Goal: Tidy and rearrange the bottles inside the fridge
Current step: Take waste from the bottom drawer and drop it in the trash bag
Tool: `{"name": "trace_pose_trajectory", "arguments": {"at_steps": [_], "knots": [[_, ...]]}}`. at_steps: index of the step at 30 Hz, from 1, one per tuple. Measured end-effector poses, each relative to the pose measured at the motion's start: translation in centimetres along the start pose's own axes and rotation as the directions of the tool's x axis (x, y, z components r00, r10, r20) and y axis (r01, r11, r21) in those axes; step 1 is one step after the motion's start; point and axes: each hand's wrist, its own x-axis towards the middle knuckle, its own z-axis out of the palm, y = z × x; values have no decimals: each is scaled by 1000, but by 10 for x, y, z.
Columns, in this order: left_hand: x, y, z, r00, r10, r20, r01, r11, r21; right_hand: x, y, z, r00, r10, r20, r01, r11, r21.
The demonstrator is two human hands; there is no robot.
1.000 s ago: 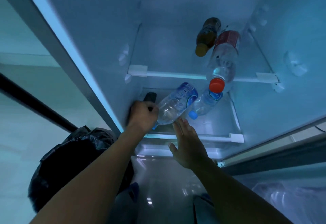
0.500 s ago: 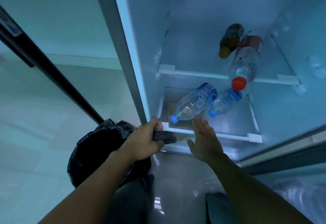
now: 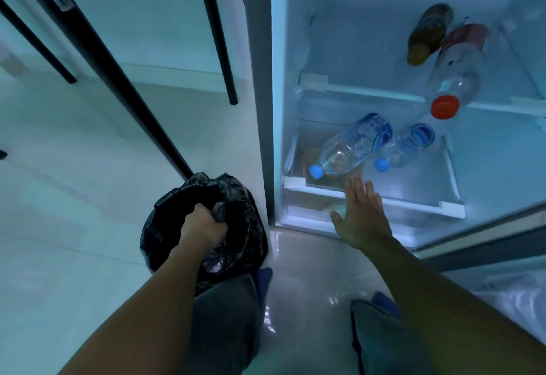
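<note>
Head view, the only one. At about 7 o'clock from the frame's centre, the left hand (image 3: 204,227) is down in the mouth of a black bin bag (image 3: 245,227) standing on the floor against the fridge's outer wall (image 3: 260,108). Its fingers are curled shut around something small and dark; what it is cannot be made out. The hand is likely there to drop that item as rubbish, which would explain why the bag sits right next to the fridge, within easy reach.

The right hand (image 3: 362,215), at roughly 4 o'clock, is flat and empty, fingers spread, resting at or just over the front rail of the lower shelf (image 3: 413,203) (contact cannot be confirmed). It may be bracing the person, or waiting to reach for the bottles.

On that lower shelf lie two clear water bottles on their sides, blue caps towards the person: the larger bottle (image 3: 351,145) at 3 o'clock, the smaller bottle (image 3: 404,147) just beside it to the right. On the upper shelf (image 3: 369,90), towards 2 o'clock, a red-capped bottle (image 3: 455,79) lies with its cap overhanging the front edge, and a dark amber bottle (image 3: 428,37) sits close behind it. All four lie loosely angled, so the tidying looks barely begun.
</note>
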Motion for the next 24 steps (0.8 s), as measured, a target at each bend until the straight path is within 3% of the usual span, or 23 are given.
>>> {"name": "trace_pose_trajectory", "arguments": {"at_steps": [6, 9, 12, 15, 24], "knots": [[5, 8, 26, 993, 74, 92, -83, 993, 89, 1, -3, 0, 1000, 6, -8, -6, 1000, 0], [-1, 16, 35, 963, 123, 239, -144, 987, 73, 2, -3, 2, 1000, 8, -19, -9, 1000, -10], [-12, 21, 47, 917, 163, 365, -242, 953, 184, 2, -2, 2, 1000, 6, -21, -6, 1000, -5], [-15, 26, 54, 914, 231, 334, -324, 910, 257, 2, 0, 1, 1000, 0, -17, 0, 1000, -3], [-19, 54, 75, 867, 336, 368, -428, 880, 206, 4, 3, 1, 1000, -14, -15, 14, 1000, 13]]}}
